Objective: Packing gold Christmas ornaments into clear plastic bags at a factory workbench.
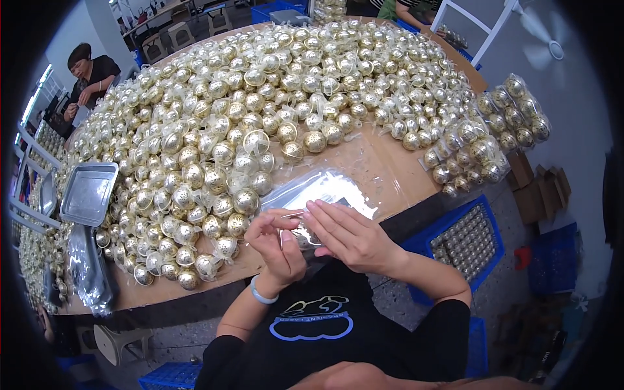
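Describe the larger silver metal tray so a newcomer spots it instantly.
Find the brown table heaped with gold perforated balls. At its left, just beyond glossy clear plastic bags, is the rectangular silver metal tray. Its flat, rimmed shape differs from the round balls.

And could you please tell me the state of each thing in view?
Left hand: curled, grip unclear
Right hand: mostly straightened, grip unclear
Clear plastic: spread out
Balls: heaped
Packs: filled, sealing unclear
Crate: filled
Tray: hollow side showing
Carton: open
Fan: blurred, probably spinning
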Demonstrator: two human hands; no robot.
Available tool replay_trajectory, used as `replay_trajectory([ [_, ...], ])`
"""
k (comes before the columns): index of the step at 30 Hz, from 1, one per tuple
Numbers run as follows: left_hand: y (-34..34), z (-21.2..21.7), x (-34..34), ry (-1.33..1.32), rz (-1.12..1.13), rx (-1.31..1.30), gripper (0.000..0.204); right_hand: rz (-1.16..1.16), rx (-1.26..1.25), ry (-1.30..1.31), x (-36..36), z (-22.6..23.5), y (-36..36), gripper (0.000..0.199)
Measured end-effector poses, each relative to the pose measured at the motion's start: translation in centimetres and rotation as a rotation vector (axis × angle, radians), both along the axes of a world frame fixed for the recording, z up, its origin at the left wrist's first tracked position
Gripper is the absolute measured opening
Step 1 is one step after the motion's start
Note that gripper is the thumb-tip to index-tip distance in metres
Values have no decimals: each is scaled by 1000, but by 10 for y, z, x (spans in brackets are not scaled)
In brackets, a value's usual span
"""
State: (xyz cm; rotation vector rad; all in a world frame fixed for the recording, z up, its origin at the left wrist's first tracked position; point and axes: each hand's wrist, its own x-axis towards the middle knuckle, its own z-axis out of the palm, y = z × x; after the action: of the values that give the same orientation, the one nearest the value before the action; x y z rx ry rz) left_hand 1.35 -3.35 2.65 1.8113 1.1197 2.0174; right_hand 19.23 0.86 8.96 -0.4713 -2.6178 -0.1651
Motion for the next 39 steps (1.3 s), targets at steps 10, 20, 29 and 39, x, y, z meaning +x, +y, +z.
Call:
replay_trajectory([
  [10,-6,39,-5,207,-54,146,34,156,-263,55,7,62,6,24],
  [20,7,46,-6,243,81,457,34,53,-1035,512,2,52,16,11],
  [29,28,64,-18,564,31,686,34,51,-1068,645,17,45,11,4],
  [39,24,48,5,375,-126,493,30,-27,-743,626,32,39,18,57],
])
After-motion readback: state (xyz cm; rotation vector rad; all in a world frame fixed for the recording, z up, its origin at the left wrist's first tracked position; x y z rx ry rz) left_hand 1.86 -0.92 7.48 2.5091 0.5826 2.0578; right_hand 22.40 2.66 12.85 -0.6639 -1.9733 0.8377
